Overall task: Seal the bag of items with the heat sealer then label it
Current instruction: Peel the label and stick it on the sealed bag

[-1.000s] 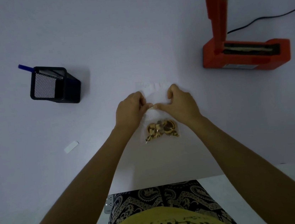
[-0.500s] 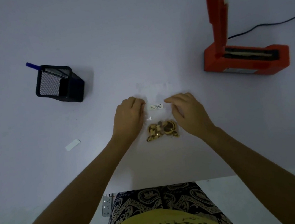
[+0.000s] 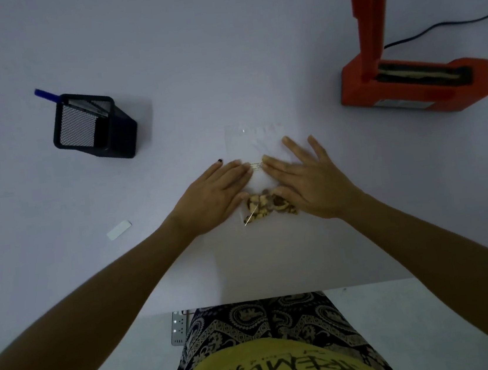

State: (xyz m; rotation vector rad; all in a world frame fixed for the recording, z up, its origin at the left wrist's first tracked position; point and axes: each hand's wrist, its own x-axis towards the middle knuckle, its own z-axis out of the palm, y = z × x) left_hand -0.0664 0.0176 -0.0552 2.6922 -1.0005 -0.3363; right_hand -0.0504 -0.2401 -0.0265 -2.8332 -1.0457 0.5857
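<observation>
Both hands lie flat on the white table [image 3: 252, 60], fingers straight and spread, pressing on a clear plastic bag [image 3: 254, 140] that sits between them. The left hand [image 3: 216, 196] and the right hand [image 3: 307, 183] nearly meet at their fingertips over a small white label [image 3: 255, 166] stuck on the bag. Brown and tan items [image 3: 268, 208] bunch at the bag's near end. The orange heat sealer [image 3: 408, 78] stands well off to the right, its arm raised. A black mesh pen holder [image 3: 91, 126] sits far left, with a small white strip [image 3: 119, 230] nearer the table's edge.
</observation>
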